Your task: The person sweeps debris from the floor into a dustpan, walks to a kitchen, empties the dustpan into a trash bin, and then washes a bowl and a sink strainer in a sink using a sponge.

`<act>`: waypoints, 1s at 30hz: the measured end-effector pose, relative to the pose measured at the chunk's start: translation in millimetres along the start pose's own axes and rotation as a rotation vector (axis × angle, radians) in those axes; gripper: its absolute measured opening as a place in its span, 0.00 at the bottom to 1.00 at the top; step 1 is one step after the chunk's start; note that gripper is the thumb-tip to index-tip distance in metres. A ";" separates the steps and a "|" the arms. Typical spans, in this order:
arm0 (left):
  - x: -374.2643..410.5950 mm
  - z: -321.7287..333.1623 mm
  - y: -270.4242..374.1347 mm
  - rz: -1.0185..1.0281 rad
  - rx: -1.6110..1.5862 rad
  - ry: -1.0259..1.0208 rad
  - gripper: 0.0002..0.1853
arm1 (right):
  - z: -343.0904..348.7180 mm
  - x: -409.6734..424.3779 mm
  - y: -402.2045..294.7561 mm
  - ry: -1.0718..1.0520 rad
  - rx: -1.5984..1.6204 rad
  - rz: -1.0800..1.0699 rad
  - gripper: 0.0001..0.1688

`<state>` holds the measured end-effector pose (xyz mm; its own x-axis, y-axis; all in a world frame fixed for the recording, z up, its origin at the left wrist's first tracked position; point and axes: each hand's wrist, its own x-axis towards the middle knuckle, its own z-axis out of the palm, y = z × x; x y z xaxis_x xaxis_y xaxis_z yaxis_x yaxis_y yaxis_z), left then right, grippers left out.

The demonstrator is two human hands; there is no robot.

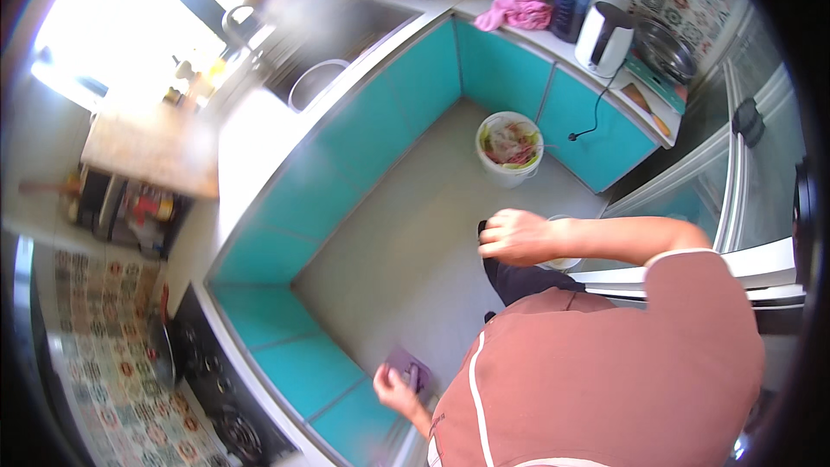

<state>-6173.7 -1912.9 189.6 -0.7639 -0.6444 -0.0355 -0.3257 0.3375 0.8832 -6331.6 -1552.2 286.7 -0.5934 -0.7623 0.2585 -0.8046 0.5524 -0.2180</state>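
My left hand (394,394) is low in the view, beside the teal cabinet fronts. Its fingers are loosely curled and a little apart, with nothing visible between them. Just past it is a flat purple object (421,373) with a raised, handle-like part; the hand overlaps its edge, and I cannot tell whether they touch. My right hand (515,237) is blurred, its fingers bent, over my dark trouser leg (528,280). A black edge shows at its fingertips, and whether the hand grips anything is hidden.
A white bucket (509,172) of food scraps stands on the grey floor (395,220). Behind my right forearm is a pale round container (563,264). A plug cord (595,118) hangs from the counter near a white kettle (603,42). Sliding glass doors (703,172) stand at right.
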 end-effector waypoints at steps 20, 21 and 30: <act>110.3 425.7 288.7 0.626 0.411 -0.911 0.07 | 92.8 85.8 245.2 -0.700 -0.055 0.277 0.34; 113.9 437.9 295.1 0.649 0.387 -0.987 0.09 | 89.5 86.2 254.2 -0.724 -0.071 0.331 0.35; 209.2 557.7 332.3 0.893 0.194 -1.007 0.06 | 60.9 130.1 383.5 -0.482 0.022 0.640 0.32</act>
<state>-6752.5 -1552.9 214.8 -0.7988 0.5912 0.1117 0.4813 0.5165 0.7082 -6715.9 -1460.1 179.4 -0.8602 -0.3644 -0.3566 -0.3080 0.9288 -0.2062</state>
